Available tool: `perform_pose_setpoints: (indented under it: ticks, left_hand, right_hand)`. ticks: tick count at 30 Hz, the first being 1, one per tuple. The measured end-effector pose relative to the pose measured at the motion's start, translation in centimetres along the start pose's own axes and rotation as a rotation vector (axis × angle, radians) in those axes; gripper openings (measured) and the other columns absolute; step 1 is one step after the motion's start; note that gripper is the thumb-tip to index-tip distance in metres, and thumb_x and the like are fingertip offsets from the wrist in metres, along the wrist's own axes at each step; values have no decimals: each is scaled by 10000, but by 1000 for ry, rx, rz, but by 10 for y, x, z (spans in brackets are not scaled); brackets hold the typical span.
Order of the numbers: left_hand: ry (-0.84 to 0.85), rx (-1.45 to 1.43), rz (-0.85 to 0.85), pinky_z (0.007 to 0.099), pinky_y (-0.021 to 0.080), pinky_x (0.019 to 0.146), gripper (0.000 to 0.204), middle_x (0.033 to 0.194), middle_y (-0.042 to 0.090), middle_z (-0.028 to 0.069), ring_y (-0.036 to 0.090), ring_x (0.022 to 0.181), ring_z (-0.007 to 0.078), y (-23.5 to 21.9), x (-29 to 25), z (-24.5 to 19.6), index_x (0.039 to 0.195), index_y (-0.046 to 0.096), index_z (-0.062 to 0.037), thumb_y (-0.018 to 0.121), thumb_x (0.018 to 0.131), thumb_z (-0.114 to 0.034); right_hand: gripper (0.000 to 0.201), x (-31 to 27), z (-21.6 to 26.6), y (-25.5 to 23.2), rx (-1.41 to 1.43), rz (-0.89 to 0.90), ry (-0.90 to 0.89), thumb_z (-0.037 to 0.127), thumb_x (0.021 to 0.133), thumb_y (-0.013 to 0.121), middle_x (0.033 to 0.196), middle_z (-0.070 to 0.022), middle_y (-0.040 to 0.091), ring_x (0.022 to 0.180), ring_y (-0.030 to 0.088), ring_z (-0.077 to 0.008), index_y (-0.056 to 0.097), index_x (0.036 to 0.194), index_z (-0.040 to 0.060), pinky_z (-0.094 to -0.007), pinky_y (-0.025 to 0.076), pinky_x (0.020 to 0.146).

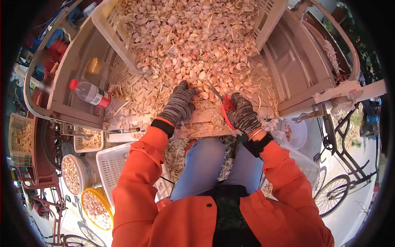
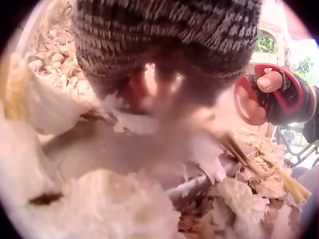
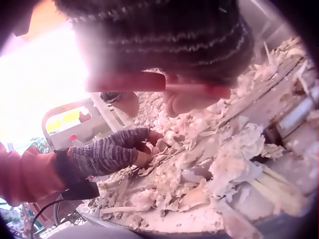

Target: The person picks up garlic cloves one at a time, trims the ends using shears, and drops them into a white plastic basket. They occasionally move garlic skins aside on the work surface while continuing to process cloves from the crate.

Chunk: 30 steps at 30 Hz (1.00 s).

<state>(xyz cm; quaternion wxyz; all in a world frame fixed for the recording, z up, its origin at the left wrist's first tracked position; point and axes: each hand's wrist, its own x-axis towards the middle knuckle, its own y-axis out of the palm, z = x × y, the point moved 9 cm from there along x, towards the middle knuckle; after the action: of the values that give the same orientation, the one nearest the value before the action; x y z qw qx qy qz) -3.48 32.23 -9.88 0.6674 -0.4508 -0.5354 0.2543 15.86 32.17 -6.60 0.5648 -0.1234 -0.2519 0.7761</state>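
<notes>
Garlic cloves point(image 1: 193, 45) and husks cover the cart bed point(image 1: 288, 61) in the head view; the gloved left hand point(image 1: 179, 103) reaches into the pile near the bed's near edge, fingers curled on cloves. The right hand point(image 1: 243, 115) grips red-handled scissors point(image 1: 224, 109). A bottle point(image 1: 91, 94) with an unreadable red label lies at the left edge.

Left wrist view: blurred glove, husks beneath.

Right wrist view: left fingers pinch among husks point(image 3: 199, 169).
</notes>
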Motion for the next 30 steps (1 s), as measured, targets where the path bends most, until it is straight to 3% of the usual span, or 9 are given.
perform_pose_setpoints:
  ticks: [2, 5, 9, 10, 11, 12, 15, 25, 30]
  left_hand:
    - [-370, -748, 390, 288, 447, 885, 532, 1181, 500, 168, 543, 999, 253, 66, -13, 30, 1277, 440, -21, 621, 787, -121]
    - [-460, -535, 584, 315, 370, 1003, 521, 1303, 410, 211, 460, 1144, 338, 17, 1, 14, 1217, 511, -29, 659, 732, -146]
    - [-144, -129, 277, 324, 457, 889, 456, 1187, 524, 176, 562, 991, 272, -27, 15, 0, 1238, 463, 15, 603, 830, -135]
    - [-198, -449, 249, 330, 473, 860, 429, 1137, 555, 165, 577, 961, 262, -35, 18, 4, 1229, 466, 21, 586, 854, -148]
    - [-251, -772, 225, 336, 490, 831, 404, 1086, 585, 155, 592, 930, 251, -44, 19, 4, 1221, 469, 27, 569, 877, -161]
    - [-565, -1414, 282, 320, 497, 805, 337, 982, 612, 120, 598, 886, 207, -46, 6, -9, 1158, 511, 30, 546, 901, -185]
    - [-576, -1768, 304, 296, 502, 753, 272, 914, 597, 80, 585, 825, 152, -61, -6, -36, 1099, 529, 21, 518, 922, -186]
    - [-433, -1583, 420, 268, 455, 682, 242, 778, 549, 38, 534, 728, 127, -97, -39, -104, 914, 548, 1, 463, 944, -223]
    - [-466, -1648, 520, 275, 461, 690, 223, 757, 540, 31, 540, 730, 135, -90, -58, -148, 912, 557, -10, 481, 927, -219]
  right_hand:
    - [284, 3, -16, 9, 78, 24, 71, 14, 744, 622, 988, -161, 638, 946, 623, -207, 544, 1013, -35, -290, 504, 800]
    - [269, -10, -2, -4, -66, 4, 45, 25, 758, 619, 1026, -171, 626, 958, 619, -209, 544, 1009, -39, -294, 505, 801]
    - [294, -33, -7, -15, 33, -14, 153, 61, 753, 627, 934, -105, 619, 799, 586, -170, 550, 1022, -28, -293, 510, 766]
    - [400, -30, -77, 3, 825, -123, 325, 122, 690, 686, 874, -76, 603, 744, 546, -165, 550, 1043, -8, -299, 504, 734]
    - [400, -32, -72, -2, 833, -134, 319, 122, 690, 686, 874, -76, 603, 744, 546, -165, 550, 1043, -8, -299, 504, 734]
    - [455, -33, -46, -15, 425, -86, 143, 149, 648, 718, 865, -71, 600, 746, 549, -169, 552, 1048, 8, -302, 501, 724]
    - [570, -43, 14, -29, -80, 32, 10, 175, 554, 771, 859, -63, 601, 746, 567, -184, 553, 1063, 45, -316, 497, 705]
    - [180, -109, 64, -38, -244, 68, -305, 110, 715, 661, 809, -155, 649, 770, 649, -280, 599, 842, -1, -359, 496, 641]
    - [240, -183, 5, 6, 951, 459, 542, 218, 792, 660, 662, -42, 590, 580, 572, -138, 578, 876, 9, -270, 443, 534]
